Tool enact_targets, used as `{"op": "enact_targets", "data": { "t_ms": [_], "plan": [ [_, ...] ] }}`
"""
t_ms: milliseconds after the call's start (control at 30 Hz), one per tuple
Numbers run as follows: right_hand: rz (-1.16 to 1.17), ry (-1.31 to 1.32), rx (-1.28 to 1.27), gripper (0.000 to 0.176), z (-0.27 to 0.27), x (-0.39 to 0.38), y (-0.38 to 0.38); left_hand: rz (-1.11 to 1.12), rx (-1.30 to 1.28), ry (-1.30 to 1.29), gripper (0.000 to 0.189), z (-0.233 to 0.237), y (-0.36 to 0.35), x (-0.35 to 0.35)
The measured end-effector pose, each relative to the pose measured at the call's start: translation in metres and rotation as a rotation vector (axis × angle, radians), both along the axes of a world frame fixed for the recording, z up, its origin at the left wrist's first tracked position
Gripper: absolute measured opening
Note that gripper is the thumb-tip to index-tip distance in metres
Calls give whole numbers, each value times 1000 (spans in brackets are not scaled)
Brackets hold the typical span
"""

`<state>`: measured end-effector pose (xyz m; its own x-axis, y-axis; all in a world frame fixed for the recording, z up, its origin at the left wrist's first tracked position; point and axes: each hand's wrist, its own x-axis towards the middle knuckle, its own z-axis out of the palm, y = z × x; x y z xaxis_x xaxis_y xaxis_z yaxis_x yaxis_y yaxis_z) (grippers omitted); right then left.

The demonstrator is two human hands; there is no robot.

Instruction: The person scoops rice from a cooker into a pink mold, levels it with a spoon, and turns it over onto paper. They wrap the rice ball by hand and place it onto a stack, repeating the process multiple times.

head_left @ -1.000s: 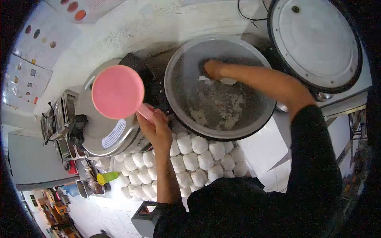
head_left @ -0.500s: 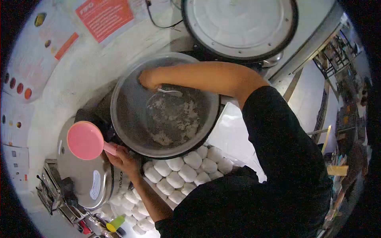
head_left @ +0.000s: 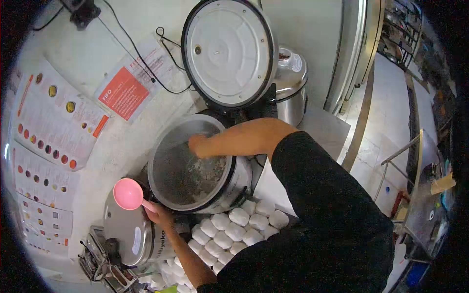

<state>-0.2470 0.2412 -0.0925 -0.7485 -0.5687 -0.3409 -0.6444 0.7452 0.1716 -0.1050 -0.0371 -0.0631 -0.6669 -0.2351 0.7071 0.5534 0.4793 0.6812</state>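
Observation:
My left hand [head_left: 160, 215] is closed round the handle of a pink plastic scoop [head_left: 128, 194], whose round bowl is held over a closed rice cooker [head_left: 128, 229]. Inside the open rice cooker pot [head_left: 157, 189], my right hand [head_left: 198, 146] makes a fist near the far wall, slightly blurred. A pale rice paddle showed below that fist a moment ago; now the hand and dim pot hide it. Scraps of cooked rice [head_left: 207, 176] stick to the pot's bottom and side. Several white wrapped packets [head_left: 236, 231] are stacked in rows just in front of the pot.
The pot's raised lid [head_left: 229, 53] stands behind it, beside another steel cooker [head_left: 291, 90]. Cables [head_left: 128, 36] hang on the wall near printed posters [head_left: 124, 93]. Metal utensils [head_left: 105, 263] lie at lower left. A steel table [head_left: 420, 195] stands across the floor at right.
The view has shifted, bringing more wall and floor into sight. My right hand has moved within the pot, and the paddle has gone out of sight. My left hand still holds the scoop.

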Motion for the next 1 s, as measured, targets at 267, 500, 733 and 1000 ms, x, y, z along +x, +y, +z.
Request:
{"op": "enact_targets", "data": {
  "t_ms": [267, 500, 733, 1000],
  "plan": [
    [36, -29, 24, 33, 27, 48, -23, -10, -175, -84, 33, -19, -31, -12],
    [57, -26, -74, 34, 6, 77, -15, 27, -213, -198, 27, -21, -36, -15],
    [70, -287, 9, 29, 64, 78, 30, 46, -273, -97, 27, 10, -3, 11],
    [-73, -45, -213, 27, 96, 105, 44, 88, -161, -157, 23, 4, -8, 6]
  ]
}}
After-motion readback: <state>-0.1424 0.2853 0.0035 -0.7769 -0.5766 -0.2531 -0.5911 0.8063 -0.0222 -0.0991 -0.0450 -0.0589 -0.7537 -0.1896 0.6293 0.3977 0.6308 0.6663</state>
